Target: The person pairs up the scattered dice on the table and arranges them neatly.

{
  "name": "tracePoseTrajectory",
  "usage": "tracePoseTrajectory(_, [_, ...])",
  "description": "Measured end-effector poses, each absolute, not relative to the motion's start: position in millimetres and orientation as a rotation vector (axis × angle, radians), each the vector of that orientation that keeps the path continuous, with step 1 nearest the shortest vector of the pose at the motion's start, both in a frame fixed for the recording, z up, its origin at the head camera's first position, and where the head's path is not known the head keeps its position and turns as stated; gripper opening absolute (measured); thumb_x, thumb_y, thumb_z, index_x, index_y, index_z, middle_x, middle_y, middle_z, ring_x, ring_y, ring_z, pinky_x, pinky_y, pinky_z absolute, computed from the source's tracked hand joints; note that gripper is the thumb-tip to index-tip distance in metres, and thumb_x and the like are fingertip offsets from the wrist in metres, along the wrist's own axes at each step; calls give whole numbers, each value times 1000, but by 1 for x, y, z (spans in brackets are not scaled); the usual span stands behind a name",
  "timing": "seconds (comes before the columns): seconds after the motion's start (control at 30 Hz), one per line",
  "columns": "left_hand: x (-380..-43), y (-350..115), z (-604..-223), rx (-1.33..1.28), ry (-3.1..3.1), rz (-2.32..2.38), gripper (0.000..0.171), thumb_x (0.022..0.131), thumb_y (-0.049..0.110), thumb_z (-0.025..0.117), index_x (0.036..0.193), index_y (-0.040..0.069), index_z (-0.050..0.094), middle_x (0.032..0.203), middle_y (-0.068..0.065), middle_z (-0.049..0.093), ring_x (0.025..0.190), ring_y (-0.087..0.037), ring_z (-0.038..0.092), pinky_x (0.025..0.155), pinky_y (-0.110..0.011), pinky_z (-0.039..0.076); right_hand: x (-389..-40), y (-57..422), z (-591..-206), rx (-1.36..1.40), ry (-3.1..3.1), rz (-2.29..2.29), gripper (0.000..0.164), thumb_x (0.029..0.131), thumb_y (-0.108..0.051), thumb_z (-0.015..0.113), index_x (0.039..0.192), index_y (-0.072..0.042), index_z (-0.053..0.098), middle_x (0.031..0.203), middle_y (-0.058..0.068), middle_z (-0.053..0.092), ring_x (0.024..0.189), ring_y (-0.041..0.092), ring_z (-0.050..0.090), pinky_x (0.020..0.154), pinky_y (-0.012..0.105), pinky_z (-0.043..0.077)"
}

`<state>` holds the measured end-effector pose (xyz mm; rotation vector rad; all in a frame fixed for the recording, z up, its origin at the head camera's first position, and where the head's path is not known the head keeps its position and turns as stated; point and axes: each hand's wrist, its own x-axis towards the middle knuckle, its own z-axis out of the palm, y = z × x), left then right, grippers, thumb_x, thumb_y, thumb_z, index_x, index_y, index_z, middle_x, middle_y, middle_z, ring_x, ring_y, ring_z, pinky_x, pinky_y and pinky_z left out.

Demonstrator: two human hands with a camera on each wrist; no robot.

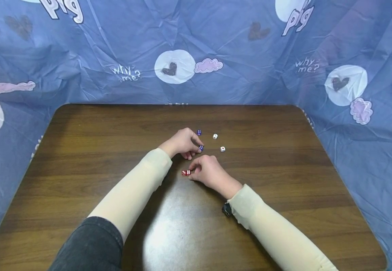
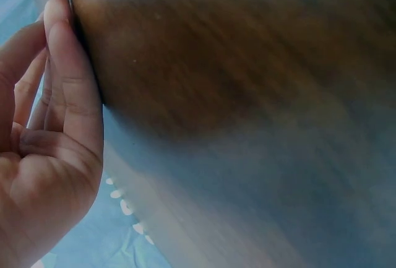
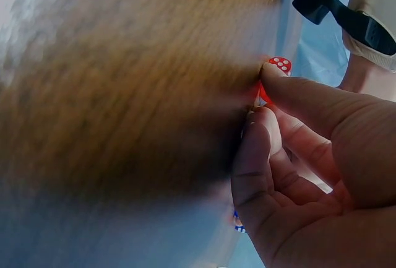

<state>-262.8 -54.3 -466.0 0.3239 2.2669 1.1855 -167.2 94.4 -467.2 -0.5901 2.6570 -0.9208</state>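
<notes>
My left hand (image 1: 183,142) pinches a blue die (image 1: 201,148) with white pips between thumb and index finger, low over the table. In the left wrist view the fingers hide that die. Closer to me, my right hand (image 1: 209,172) holds a red die (image 1: 188,172) at its fingertips. A second red die (image 1: 183,173) sits right against its left side. The right wrist view shows red (image 3: 280,64) just past the thumb tip. Behind the left fingertips lies another blue die (image 1: 199,132).
Two white dice, one farther back (image 1: 215,136) and one nearer (image 1: 222,149), lie right of the blue ones. Everything rests on a brown wooden table (image 1: 284,169) with rounded corners. A blue printed cloth (image 1: 236,34) hangs behind it. A dark band (image 1: 227,209) circles the right wrist.
</notes>
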Motion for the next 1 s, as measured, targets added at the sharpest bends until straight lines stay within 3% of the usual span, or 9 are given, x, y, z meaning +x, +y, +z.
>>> tracePoseTrajectory(1.0, [-252, -72, -464, 269, 2280, 1229, 13, 90, 1, 77, 103, 0, 78, 71, -15, 71, 51, -18, 67, 52, -33, 61, -166, 95, -467, -619, 2669, -923, 17, 80, -12, 89, 92, -9, 78, 63, -8, 62, 58, 6, 57, 59, 26, 49])
